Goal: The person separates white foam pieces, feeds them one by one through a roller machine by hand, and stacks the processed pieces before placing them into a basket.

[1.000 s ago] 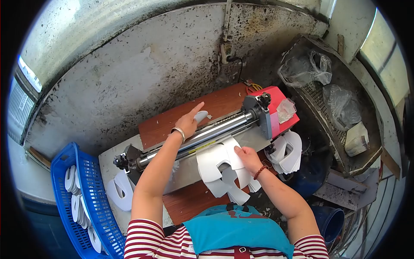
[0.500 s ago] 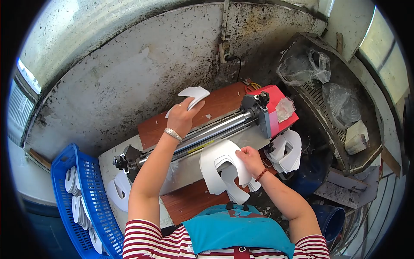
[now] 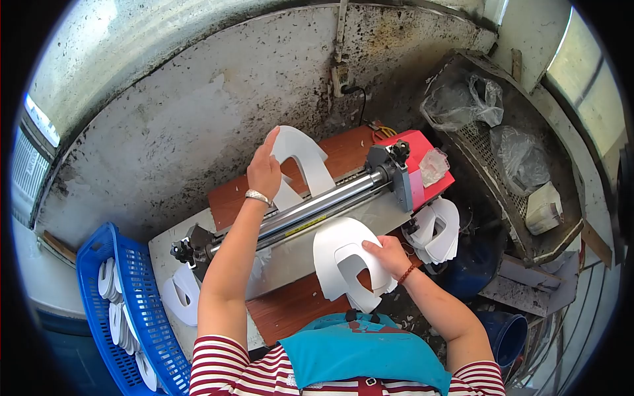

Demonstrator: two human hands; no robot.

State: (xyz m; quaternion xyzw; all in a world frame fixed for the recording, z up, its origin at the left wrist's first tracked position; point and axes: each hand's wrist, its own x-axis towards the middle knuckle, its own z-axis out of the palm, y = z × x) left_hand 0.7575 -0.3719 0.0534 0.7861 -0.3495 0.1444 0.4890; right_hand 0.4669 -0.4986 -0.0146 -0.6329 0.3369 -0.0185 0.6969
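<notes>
Behind the metal roller point(image 3: 317, 204) of a small machine, my left hand point(image 3: 264, 173) is at the left edge of a white U-shaped sheet point(image 3: 305, 158). Its fingers lie along that edge, and the thumb is hidden. The sheet's lower ends reach down to the roller. In front of the machine, my right hand point(image 3: 389, 257) grips several overlapping white U-shaped sheets point(image 3: 340, 237), thumb on top. These hang over the reddish-brown board point(image 3: 284, 310), their open ends toward my body.
A blue basket point(image 3: 142, 284) with stacked white pieces stands at left, beside a loose white piece point(image 3: 181, 297). More sheets point(image 3: 436, 228) hang right of the machine, below its red housing point(image 3: 422, 158). A trough point(image 3: 522, 218) with plastic bags lines the right side; a blue bucket point(image 3: 505, 336) stands below.
The sheet at my left hand has opened out from a folded-looking curve to a broad upright U, and that hand has shifted slightly left. My right hand's sheets have moved slightly right and down.
</notes>
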